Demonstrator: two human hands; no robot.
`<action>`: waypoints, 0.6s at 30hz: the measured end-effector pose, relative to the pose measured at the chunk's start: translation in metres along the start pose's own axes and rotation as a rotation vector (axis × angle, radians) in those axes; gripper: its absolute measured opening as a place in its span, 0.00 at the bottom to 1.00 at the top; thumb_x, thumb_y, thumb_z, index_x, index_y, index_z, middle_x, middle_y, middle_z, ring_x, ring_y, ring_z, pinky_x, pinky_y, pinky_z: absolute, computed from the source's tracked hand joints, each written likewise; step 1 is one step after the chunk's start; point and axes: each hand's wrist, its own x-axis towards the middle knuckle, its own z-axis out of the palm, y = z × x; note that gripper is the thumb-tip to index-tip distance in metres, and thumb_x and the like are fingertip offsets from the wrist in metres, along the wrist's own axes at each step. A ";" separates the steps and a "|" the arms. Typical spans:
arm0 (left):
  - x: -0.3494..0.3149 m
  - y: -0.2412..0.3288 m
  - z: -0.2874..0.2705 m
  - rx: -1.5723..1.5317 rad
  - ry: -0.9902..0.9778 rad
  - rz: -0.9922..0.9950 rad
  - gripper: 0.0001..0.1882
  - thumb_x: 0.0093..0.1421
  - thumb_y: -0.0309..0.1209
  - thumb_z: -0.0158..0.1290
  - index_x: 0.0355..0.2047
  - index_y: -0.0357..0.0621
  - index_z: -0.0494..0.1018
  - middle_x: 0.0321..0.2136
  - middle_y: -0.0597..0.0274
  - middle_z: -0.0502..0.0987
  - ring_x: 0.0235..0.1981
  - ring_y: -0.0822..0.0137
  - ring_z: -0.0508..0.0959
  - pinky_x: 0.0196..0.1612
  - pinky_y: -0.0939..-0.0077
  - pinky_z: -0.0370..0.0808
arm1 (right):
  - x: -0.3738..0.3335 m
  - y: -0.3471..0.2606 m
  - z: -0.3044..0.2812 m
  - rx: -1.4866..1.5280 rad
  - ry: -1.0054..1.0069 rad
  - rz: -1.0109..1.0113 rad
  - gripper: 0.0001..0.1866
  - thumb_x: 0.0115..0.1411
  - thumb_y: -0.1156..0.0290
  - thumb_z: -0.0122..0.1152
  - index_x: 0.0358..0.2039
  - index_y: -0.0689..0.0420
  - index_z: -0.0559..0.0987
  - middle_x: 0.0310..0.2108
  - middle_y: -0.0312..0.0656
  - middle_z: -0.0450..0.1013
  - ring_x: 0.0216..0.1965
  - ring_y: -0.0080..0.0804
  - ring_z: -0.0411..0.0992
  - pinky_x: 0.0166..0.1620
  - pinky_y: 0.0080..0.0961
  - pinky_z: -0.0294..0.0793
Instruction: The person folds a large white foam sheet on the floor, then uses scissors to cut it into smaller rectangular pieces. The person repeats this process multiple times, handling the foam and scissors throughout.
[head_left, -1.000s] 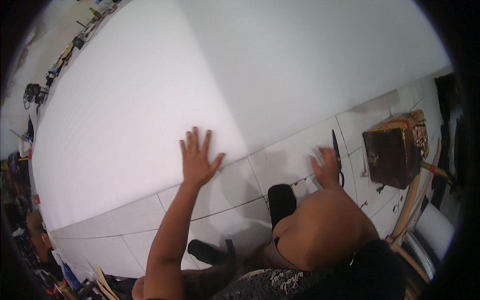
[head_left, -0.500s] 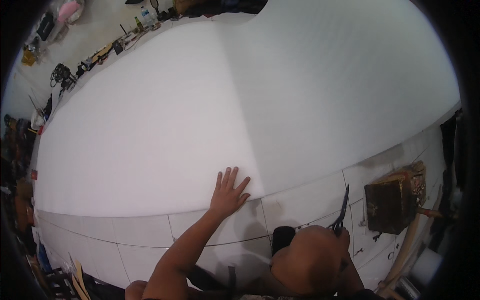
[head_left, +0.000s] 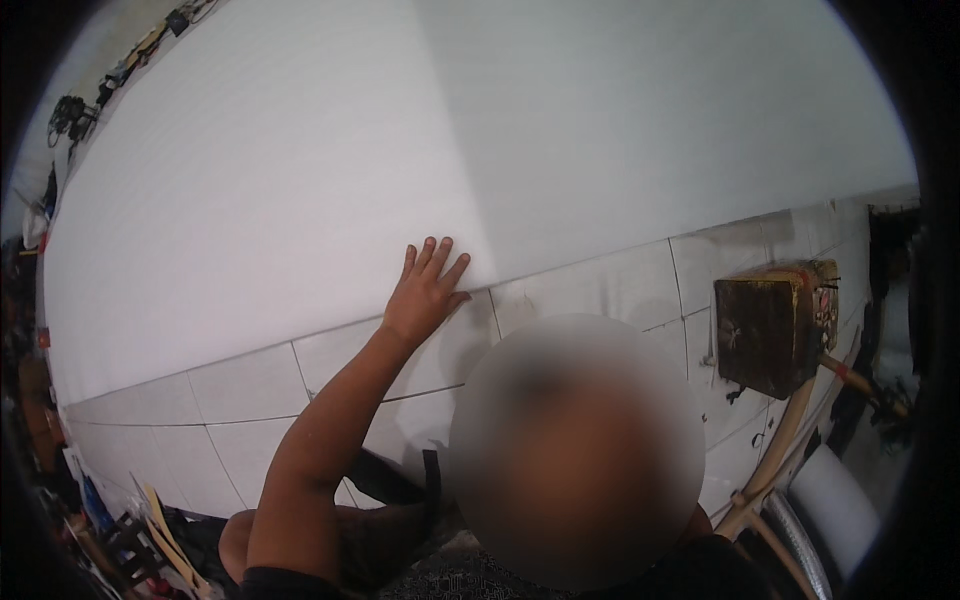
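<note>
A very large white sheet spreads over the tiled floor, its right half greyer than the left along a straight shading line. My left hand lies flat on its near edge, just left of that line. The fingers are spread and point away from me, and nothing is in them. A round blurred patch covers the lower middle of the view. My right hand is hidden there, and whatever it holds does not show.
Pale floor tiles run along the sheet's near edge. At the right stands a worn brown box with a wooden handle beside it. Below are a curved wooden piece and a white roll. Clutter fills the lower left.
The view has tilted toward me, so the sheet's edge and my left hand sit higher in it. The dark scissors in my right hand are no longer visible. My left hand stays on the sheet.
</note>
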 end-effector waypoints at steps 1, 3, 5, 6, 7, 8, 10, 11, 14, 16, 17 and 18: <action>-0.002 0.002 -0.003 -0.015 -0.014 -0.034 0.31 0.54 0.44 0.59 0.57 0.48 0.67 0.60 0.46 0.61 0.63 0.44 0.58 0.63 0.44 0.55 | -0.005 -0.006 0.013 0.120 -0.057 0.062 0.13 0.59 0.68 0.60 0.39 0.62 0.72 0.30 0.37 0.72 0.32 0.27 0.69 0.38 0.24 0.71; 0.001 0.006 -0.011 -0.044 -0.026 -0.090 0.32 0.53 0.45 0.60 0.56 0.47 0.67 0.61 0.46 0.61 0.63 0.46 0.59 0.64 0.44 0.53 | -0.014 -0.017 0.035 0.217 -0.176 0.112 0.12 0.60 0.67 0.59 0.39 0.62 0.72 0.29 0.37 0.71 0.31 0.26 0.69 0.37 0.24 0.70; 0.004 0.010 -0.010 0.003 -0.019 -0.109 0.31 0.53 0.46 0.60 0.55 0.48 0.68 0.60 0.47 0.61 0.63 0.46 0.59 0.64 0.44 0.52 | -0.016 -0.024 0.052 0.231 -0.280 0.105 0.11 0.60 0.67 0.58 0.38 0.61 0.72 0.28 0.37 0.71 0.31 0.26 0.69 0.37 0.23 0.70; 0.006 0.013 -0.009 0.023 -0.016 -0.119 0.31 0.53 0.46 0.60 0.54 0.48 0.68 0.60 0.48 0.61 0.63 0.46 0.59 0.64 0.44 0.52 | -0.014 -0.028 0.060 0.235 -0.319 0.090 0.11 0.61 0.67 0.57 0.38 0.61 0.72 0.28 0.36 0.70 0.31 0.26 0.68 0.37 0.23 0.70; 0.008 0.018 -0.009 0.022 -0.025 -0.135 0.30 0.53 0.46 0.60 0.54 0.48 0.69 0.60 0.48 0.61 0.63 0.46 0.58 0.64 0.44 0.52 | -0.012 -0.032 0.069 0.233 -0.366 0.065 0.11 0.61 0.67 0.57 0.38 0.61 0.71 0.28 0.36 0.70 0.30 0.25 0.68 0.36 0.23 0.70; 0.009 0.022 -0.010 0.024 -0.035 -0.154 0.30 0.53 0.45 0.60 0.54 0.48 0.69 0.60 0.48 0.61 0.63 0.46 0.58 0.64 0.43 0.52 | -0.007 -0.035 0.079 0.237 -0.409 0.043 0.11 0.61 0.67 0.56 0.37 0.61 0.71 0.27 0.36 0.70 0.30 0.25 0.68 0.36 0.23 0.70; 0.011 0.028 -0.012 0.004 -0.046 -0.199 0.30 0.53 0.45 0.60 0.54 0.48 0.68 0.60 0.48 0.61 0.63 0.46 0.57 0.64 0.42 0.51 | -0.001 -0.042 0.091 0.214 -0.454 -0.022 0.10 0.62 0.66 0.55 0.37 0.61 0.71 0.27 0.36 0.69 0.29 0.25 0.67 0.36 0.22 0.69; 0.010 0.027 -0.011 -0.018 -0.047 -0.224 0.30 0.53 0.44 0.60 0.54 0.48 0.68 0.60 0.48 0.60 0.64 0.46 0.57 0.64 0.42 0.50 | 0.006 -0.046 0.102 0.200 -0.476 -0.057 0.10 0.62 0.66 0.54 0.37 0.60 0.71 0.26 0.36 0.69 0.29 0.25 0.67 0.35 0.22 0.69; 0.009 0.030 -0.008 -0.094 -0.014 -0.277 0.30 0.52 0.43 0.62 0.53 0.47 0.68 0.61 0.46 0.59 0.64 0.43 0.55 0.64 0.41 0.48 | 0.020 -0.054 0.127 0.163 -0.505 -0.118 0.10 0.63 0.66 0.53 0.36 0.60 0.70 0.26 0.35 0.68 0.28 0.24 0.67 0.35 0.22 0.69; 0.008 0.032 -0.005 -0.151 0.028 -0.301 0.30 0.51 0.42 0.62 0.52 0.46 0.68 0.61 0.45 0.58 0.64 0.42 0.55 0.64 0.39 0.47 | 0.025 -0.056 0.136 0.152 -0.514 -0.136 0.10 0.64 0.65 0.52 0.35 0.60 0.70 0.25 0.35 0.67 0.27 0.24 0.66 0.34 0.21 0.68; 0.008 0.033 -0.003 -0.181 0.053 -0.312 0.30 0.51 0.42 0.63 0.51 0.45 0.68 0.61 0.44 0.58 0.64 0.41 0.54 0.64 0.39 0.47 | 0.026 -0.056 0.138 0.158 -0.519 -0.137 0.10 0.64 0.65 0.51 0.35 0.59 0.70 0.25 0.35 0.67 0.27 0.24 0.66 0.34 0.21 0.68; 0.008 0.033 -0.001 -0.211 0.079 -0.321 0.29 0.51 0.42 0.63 0.51 0.45 0.68 0.61 0.43 0.58 0.64 0.40 0.54 0.64 0.38 0.46 | 0.027 -0.053 0.140 0.168 -0.518 -0.137 0.10 0.64 0.65 0.51 0.35 0.59 0.70 0.24 0.35 0.67 0.27 0.23 0.66 0.34 0.21 0.68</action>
